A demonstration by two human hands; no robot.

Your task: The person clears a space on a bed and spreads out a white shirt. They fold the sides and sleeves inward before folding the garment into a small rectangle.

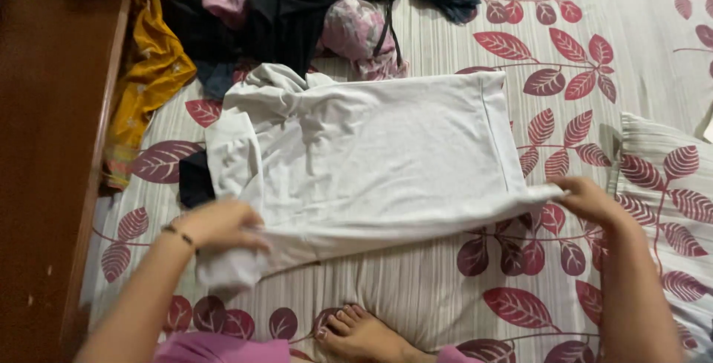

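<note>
A white shirt [371,155] lies spread on a bed sheet with red leaf prints [445,36]. My left hand [219,223] grips the shirt's near left part, by the bunched sleeve. At the near right my right hand [587,198] pinches the shirt's hem corner and pulls it taut. My bare foot [364,333] rests on the sheet just below the shirt.
A heap of clothes lies at the far side: a yellow cloth [148,59], black garments [290,7] and a pink patterned piece [356,29]. A pillow in the same leaf print [668,185] sits at the right. A brown wooden bed edge [44,148] runs along the left.
</note>
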